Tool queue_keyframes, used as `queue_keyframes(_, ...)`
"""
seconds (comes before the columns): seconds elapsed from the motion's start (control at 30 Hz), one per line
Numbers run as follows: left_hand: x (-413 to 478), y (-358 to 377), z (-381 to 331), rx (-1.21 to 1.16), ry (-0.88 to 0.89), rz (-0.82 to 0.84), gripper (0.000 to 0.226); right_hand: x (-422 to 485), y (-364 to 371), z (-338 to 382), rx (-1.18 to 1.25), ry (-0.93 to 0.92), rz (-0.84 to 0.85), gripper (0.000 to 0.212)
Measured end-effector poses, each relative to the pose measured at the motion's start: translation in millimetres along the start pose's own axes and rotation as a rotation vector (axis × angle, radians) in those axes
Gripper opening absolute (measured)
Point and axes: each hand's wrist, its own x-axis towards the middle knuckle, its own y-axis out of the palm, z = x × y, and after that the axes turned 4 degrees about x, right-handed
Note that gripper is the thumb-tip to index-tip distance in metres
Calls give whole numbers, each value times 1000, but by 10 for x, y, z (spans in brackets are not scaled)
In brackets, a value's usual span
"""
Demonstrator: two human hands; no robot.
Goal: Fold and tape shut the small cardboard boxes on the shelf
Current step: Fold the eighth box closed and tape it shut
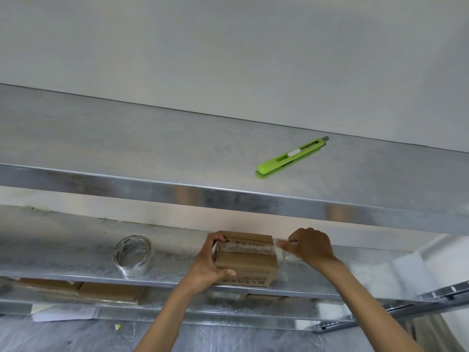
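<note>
box (245, 261) long axis left-right | left hand (212, 265) grips its end | right hand (311, 246) pinches tape (247, 246)

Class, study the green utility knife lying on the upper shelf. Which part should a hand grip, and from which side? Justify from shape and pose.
Grip the green plastic utility knife across its narrow sides near the rounded butt end, coming from above and in front. It lies flat on the steel upper shelf, its exposed grey blade tip pointing toward the wall.
</note>
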Motion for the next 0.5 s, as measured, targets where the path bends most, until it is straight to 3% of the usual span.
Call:
queue_keyframes(0.17,1,-18,-49,151,15,38,74,-77,199,24,101,82,37,55)
queue_keyframes(0.3,66,-36,-382,911,-60,105,81,-133,243,19,103,95,28,55)
queue_keyframes(0.37,65,152,-609,1173,66,102,92,-136,239,16,90,88,25,54)
queue_keyframes(0.43,11,467,-688,1211,275,164,90,-118,221,15,72,83,24,53)
queue_keyframes(0.5,-28,716,-604,1214,346,225,88,-100,212,3,64,85,36,53)
